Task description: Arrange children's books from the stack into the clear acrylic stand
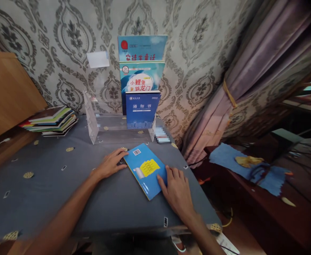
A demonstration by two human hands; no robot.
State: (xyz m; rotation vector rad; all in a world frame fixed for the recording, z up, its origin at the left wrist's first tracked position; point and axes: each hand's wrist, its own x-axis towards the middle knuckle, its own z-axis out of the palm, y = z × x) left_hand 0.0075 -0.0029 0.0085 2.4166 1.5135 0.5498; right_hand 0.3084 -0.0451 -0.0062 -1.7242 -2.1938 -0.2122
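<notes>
Where we rest our left hand [110,164] on the patterned grey tablecloth [46,191], thumb and fingers apart, its tips meet the left edge of a blue barcoded paperback [148,171]. That book lies flat between our hands; our right hand [178,187], thumb and fingers parted, touches its right side.

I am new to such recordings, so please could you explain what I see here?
There is no mechanical grip here: these are a person's bare hands, seen from a camera on that person's head. The left hand is at the left edge of a blue book; the right hand touches its right side. Whether either holds it firmly, I cannot tell. The book lies on a grey-covered table. Behind it, a clear rack holds upright books; to the left lies a book stack.
</notes>
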